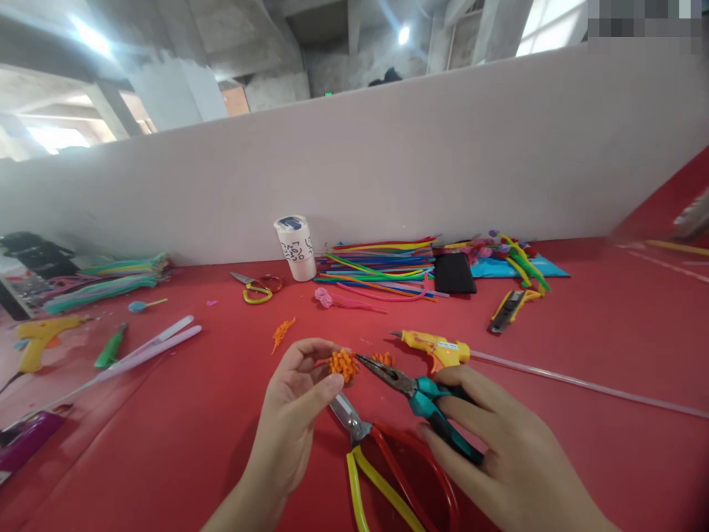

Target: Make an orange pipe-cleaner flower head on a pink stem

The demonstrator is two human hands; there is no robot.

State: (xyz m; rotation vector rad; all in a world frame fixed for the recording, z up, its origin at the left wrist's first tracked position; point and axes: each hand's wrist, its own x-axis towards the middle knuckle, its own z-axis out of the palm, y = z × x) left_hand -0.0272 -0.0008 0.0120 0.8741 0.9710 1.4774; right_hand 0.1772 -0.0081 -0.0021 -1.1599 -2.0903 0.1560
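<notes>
An orange fuzzy cluster (343,365) is pinched between the thumb and fingers of my left hand (296,403). My right hand (498,436) is wrapped round the teal and black handles of needle-nose pliers (424,399), whose tips point left, at the right edge of the cluster. Behind the pliers' jaws lies another orange piece (383,359), partly hidden. Red-handled scissors (396,473) and a yellow-handled tool (357,484) lie on the table below my hands, overlapping. A loose orange piece (283,334) rests beyond my left hand.
A yellow glue gun (437,347) with a long glue stick lies just beyond the pliers. Farther back are a white cup (296,250), small scissors (255,287), coloured stems (382,267) and a box cutter (507,311). Another glue gun (41,341) and a hair straightener (149,353) are left.
</notes>
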